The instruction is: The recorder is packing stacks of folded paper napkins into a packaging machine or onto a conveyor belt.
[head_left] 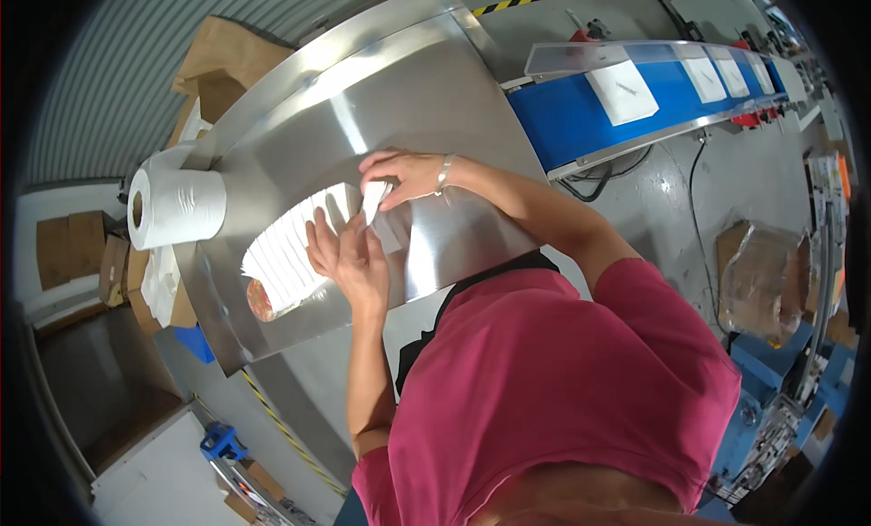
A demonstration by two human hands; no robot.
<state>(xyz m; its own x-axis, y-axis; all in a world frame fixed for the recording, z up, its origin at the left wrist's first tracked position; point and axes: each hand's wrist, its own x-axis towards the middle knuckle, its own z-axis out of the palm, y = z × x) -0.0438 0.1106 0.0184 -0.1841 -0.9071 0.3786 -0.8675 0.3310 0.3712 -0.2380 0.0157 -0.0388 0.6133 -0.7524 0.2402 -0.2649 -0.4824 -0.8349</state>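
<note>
A curved row of flat white packets [295,245] stands on edge on a shiny steel table [363,100]. My right hand [408,174] is closed on one white packet [376,199] at the row's right end, its thumb and fingers on either side. My left hand [349,261] has its fingers apart, lying against the near side of the row, with fingertips close to the lower end of that same packet. At the row's left end sits a rounded reddish patterned object [260,299], touching the packets.
A large white paper roll [186,204] stands at the table's left edge, by cardboard boxes [73,249]. A blue conveyor belt [562,118] carrying several white square packs [624,92] runs off to the right. A plastic-lined carton [767,277] stands at far right.
</note>
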